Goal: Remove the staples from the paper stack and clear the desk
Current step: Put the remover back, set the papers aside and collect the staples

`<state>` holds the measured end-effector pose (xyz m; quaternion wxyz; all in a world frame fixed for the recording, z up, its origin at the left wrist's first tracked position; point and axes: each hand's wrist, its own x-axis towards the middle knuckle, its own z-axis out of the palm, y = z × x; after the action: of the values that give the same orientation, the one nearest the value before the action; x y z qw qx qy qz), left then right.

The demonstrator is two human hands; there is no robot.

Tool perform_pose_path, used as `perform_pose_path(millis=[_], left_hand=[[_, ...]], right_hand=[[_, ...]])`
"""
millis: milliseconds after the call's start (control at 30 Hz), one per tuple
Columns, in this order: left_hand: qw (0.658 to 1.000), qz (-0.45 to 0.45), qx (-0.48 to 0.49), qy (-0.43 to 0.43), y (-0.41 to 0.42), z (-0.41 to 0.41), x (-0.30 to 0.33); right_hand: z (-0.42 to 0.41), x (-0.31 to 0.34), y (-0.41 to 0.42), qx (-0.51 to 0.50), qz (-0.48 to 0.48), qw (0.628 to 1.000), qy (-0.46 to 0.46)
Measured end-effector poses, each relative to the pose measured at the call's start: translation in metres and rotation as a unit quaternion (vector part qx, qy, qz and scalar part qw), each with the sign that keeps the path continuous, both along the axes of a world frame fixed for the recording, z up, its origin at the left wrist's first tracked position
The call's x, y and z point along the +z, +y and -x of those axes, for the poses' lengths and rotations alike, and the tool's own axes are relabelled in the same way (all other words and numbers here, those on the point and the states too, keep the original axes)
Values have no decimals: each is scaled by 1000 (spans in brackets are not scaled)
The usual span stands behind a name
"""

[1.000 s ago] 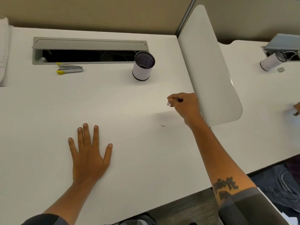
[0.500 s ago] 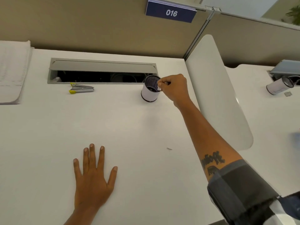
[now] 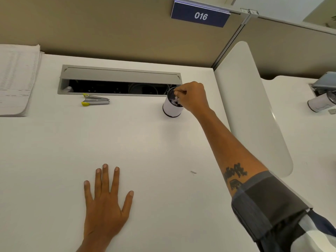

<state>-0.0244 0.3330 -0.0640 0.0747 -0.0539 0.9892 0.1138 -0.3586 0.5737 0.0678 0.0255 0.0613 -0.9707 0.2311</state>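
Note:
My right hand (image 3: 191,98) hovers over the mouth of a white cup with a dark mesh inside (image 3: 171,108), fingers curled and pinching a small white scrap (image 3: 176,100) just inside the rim. My left hand (image 3: 105,202) lies flat on the white desk (image 3: 54,160), fingers spread and straight. A paper stack (image 3: 15,79) lies at the far left edge. A silver staple remover with yellow tips (image 3: 94,101) rests in front of the cable tray. One loose staple (image 3: 193,172) lies on the desk to the right of my left hand.
An open grey cable tray (image 3: 120,80) runs along the back of the desk. A white divider panel (image 3: 254,110) stands on the right, with a neighbouring desk and another cup (image 3: 320,102) beyond it. A tan partition with a sign reading 016 (image 3: 200,15) closes the back.
My right hand moved from the middle of the desk up to the cup, carrying the small scrap, and now dips it into the cup's mouth. The left hand stayed flat.

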Motion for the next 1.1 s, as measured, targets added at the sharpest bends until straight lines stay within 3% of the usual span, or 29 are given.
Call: perform_pose_path(millis=[100, 567, 667, 800, 1100], left_hand=[[1000, -1, 1, 0, 0, 0, 0], [1000, -3, 2, 6, 0, -1, -2], [1000, -1, 2, 4, 2, -1, -2], [1000, 4, 1, 8, 2, -2, -2], [1000, 2, 2, 18, 4, -3, 1]], right_hand=[[-1, 1, 0, -11, -12, 1000, 21], [-53, 15, 38, -80, 112, 987, 82], [-89, 6, 54, -117, 150, 981, 42], [-144, -14, 73, -131, 125, 983, -33], [-228, -61, 95, -61, 39, 988, -137]])
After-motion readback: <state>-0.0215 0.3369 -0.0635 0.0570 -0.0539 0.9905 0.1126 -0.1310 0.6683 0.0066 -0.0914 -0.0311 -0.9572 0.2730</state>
